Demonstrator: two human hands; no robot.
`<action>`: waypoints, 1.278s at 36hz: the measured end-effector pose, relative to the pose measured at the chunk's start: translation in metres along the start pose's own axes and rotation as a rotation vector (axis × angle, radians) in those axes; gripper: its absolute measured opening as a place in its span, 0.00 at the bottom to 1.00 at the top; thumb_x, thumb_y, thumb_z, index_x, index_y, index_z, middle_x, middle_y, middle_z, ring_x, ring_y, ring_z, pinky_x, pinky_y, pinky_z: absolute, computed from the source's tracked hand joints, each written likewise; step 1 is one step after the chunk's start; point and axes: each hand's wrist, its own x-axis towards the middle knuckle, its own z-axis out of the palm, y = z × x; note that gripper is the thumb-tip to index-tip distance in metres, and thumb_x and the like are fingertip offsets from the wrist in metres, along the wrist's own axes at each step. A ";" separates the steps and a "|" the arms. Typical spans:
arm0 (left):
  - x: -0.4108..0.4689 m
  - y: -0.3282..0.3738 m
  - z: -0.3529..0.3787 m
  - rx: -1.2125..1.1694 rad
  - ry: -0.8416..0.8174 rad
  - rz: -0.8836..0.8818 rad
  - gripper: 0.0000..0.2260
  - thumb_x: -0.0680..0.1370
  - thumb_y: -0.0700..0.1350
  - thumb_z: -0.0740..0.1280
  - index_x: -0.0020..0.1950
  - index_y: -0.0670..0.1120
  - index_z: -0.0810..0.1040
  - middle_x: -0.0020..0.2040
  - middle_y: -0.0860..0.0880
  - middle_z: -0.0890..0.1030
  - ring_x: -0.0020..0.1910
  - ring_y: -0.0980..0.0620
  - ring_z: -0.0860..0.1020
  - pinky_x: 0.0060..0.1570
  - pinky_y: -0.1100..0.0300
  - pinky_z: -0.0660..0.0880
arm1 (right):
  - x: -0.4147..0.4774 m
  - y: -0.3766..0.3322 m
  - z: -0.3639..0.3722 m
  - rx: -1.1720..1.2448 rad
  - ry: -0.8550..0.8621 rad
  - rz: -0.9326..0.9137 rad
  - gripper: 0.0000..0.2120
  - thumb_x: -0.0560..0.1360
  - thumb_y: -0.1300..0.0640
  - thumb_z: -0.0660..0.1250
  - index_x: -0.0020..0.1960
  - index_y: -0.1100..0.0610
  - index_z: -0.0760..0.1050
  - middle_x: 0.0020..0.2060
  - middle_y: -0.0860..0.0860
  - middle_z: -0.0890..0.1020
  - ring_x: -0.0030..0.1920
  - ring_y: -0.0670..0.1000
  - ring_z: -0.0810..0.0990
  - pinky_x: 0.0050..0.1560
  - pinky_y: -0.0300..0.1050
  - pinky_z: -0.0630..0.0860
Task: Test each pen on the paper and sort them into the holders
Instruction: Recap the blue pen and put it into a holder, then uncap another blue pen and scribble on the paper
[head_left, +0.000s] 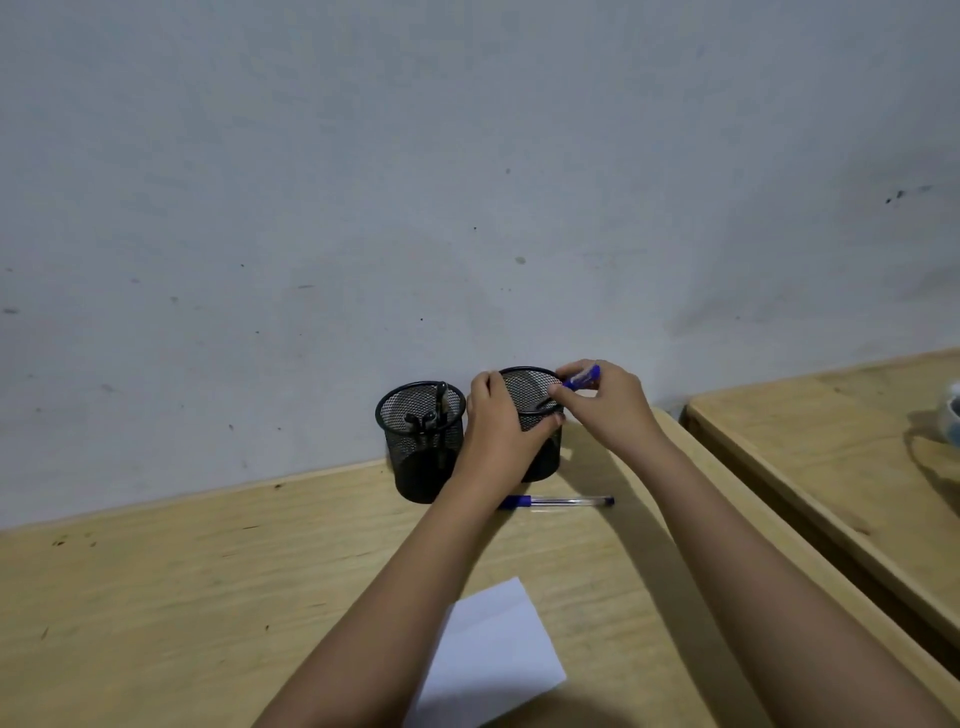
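Two black mesh holders stand against the wall. The left holder has a few dark pens in it. My left hand grips the side of the right holder. Over that holder's rim, my right hand pinches a blue-capped pen. A second blue pen with a clear barrel lies on the table in front of the right holder. A white sheet of paper lies near the front, between my forearms.
The wooden table meets a grey wall just behind the holders. A second wooden table stands to the right across a dark gap, with a pale object at the frame's edge.
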 end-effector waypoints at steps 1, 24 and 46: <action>0.000 0.000 0.000 -0.001 0.000 -0.003 0.35 0.73 0.56 0.69 0.71 0.40 0.59 0.70 0.45 0.60 0.69 0.47 0.62 0.65 0.55 0.66 | 0.000 0.000 -0.001 -0.007 -0.009 -0.006 0.10 0.72 0.58 0.70 0.51 0.60 0.79 0.47 0.52 0.81 0.48 0.47 0.78 0.51 0.37 0.69; -0.091 -0.040 -0.062 0.290 -0.321 0.202 0.23 0.79 0.56 0.59 0.70 0.46 0.67 0.70 0.51 0.69 0.68 0.53 0.68 0.64 0.60 0.65 | -0.082 0.012 0.006 -0.051 -0.110 0.060 0.11 0.72 0.62 0.69 0.54 0.61 0.78 0.52 0.56 0.81 0.51 0.51 0.79 0.58 0.47 0.76; -0.103 -0.072 -0.073 0.347 -0.401 0.029 0.24 0.79 0.56 0.59 0.72 0.45 0.66 0.72 0.48 0.67 0.69 0.50 0.66 0.63 0.59 0.64 | -0.100 -0.007 0.025 -0.350 -0.268 -0.154 0.10 0.74 0.63 0.64 0.52 0.57 0.81 0.48 0.52 0.79 0.47 0.50 0.76 0.48 0.43 0.74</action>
